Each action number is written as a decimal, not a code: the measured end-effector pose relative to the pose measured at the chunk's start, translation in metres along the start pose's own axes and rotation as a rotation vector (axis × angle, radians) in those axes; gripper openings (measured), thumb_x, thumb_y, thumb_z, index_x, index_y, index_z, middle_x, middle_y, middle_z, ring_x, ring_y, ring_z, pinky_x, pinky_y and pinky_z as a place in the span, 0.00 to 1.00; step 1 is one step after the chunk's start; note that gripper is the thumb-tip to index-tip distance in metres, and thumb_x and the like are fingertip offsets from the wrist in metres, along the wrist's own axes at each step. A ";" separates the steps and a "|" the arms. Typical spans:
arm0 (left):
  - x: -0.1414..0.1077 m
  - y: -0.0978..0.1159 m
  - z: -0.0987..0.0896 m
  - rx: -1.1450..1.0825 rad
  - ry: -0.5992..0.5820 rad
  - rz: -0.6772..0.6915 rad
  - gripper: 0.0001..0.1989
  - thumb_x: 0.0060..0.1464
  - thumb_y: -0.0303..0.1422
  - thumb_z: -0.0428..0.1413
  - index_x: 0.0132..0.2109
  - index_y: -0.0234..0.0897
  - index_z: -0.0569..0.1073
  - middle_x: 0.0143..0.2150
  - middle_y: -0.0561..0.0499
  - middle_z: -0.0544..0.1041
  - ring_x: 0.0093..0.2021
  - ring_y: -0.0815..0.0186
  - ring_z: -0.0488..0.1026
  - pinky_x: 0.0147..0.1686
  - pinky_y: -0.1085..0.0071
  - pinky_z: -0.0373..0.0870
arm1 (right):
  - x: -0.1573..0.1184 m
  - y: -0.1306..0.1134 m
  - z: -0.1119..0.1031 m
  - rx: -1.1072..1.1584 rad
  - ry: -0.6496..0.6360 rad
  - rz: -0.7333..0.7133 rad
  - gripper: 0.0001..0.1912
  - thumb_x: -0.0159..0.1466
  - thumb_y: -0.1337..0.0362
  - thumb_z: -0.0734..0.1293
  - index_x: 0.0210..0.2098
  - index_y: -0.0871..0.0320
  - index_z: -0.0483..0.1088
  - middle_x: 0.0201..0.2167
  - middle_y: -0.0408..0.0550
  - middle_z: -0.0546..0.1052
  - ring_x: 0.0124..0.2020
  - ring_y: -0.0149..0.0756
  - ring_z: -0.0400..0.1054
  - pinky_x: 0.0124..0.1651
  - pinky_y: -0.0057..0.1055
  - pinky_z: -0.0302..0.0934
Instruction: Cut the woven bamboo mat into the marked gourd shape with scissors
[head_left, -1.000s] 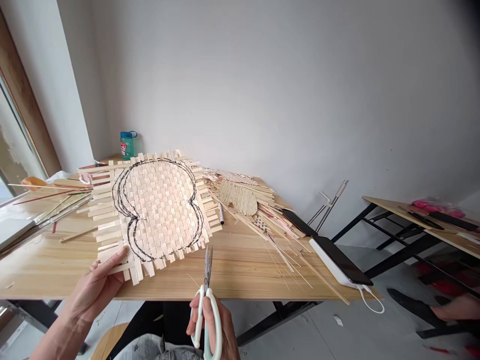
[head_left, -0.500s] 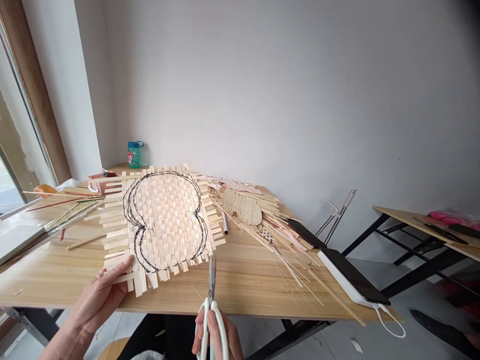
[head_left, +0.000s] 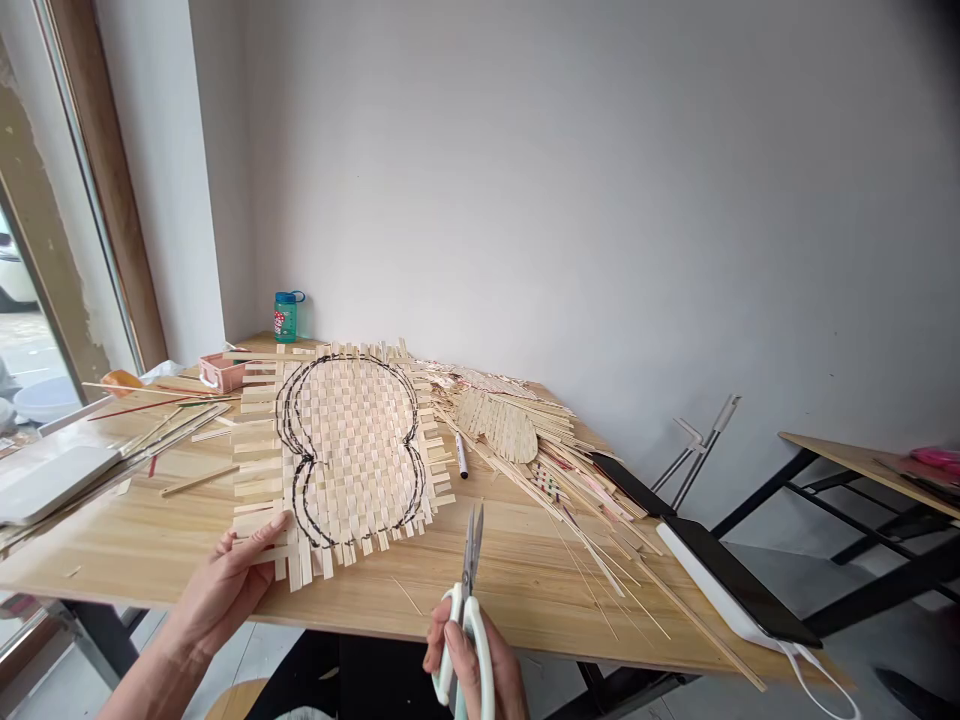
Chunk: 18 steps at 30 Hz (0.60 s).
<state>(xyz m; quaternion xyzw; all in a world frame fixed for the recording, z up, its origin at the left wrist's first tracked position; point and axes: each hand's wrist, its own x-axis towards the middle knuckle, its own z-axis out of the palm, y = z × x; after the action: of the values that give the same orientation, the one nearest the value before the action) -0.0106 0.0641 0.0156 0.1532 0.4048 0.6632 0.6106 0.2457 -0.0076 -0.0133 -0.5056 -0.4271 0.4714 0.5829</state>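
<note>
A woven mat of pale strips (head_left: 360,450) is tilted up above the table, with loose strip ends along its edges and a black outline of two lobes drawn on it. My left hand (head_left: 240,575) pinches its lower left corner. In my right hand (head_left: 480,655) are scissors with pale handles (head_left: 471,560), blades pointing up and slightly parted, to the right of the mat's lower edge and not touching it.
On the table (head_left: 375,605) behind the mat lie a rounded woven piece (head_left: 499,425), many loose strips and a marker (head_left: 461,456). A blue-green bottle (head_left: 286,317) and pink basket (head_left: 223,371) stand back left. A phone (head_left: 739,580) rests on a white block at the right edge.
My right hand and the scissors have moved right, away from the mat, and the blades are a little further apart. The view has shifted left; my left hand still holds the same corner.
</note>
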 end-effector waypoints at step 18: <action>-0.033 -0.073 0.058 1.265 -0.297 1.479 0.37 0.62 0.16 0.47 0.74 0.47 0.60 0.63 0.43 0.79 0.62 0.51 0.73 0.59 0.54 0.66 | 0.115 -0.038 0.050 0.507 -0.121 -0.108 0.20 0.55 0.46 0.74 0.38 0.54 0.79 0.44 0.52 0.84 0.49 0.47 0.77 0.51 0.44 0.72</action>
<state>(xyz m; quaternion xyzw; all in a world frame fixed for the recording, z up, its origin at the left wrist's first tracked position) 0.0872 0.0482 0.0087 0.7483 0.4063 0.5131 -0.1083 0.2236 0.1124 0.0332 -0.2906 -0.3558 0.5610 0.6886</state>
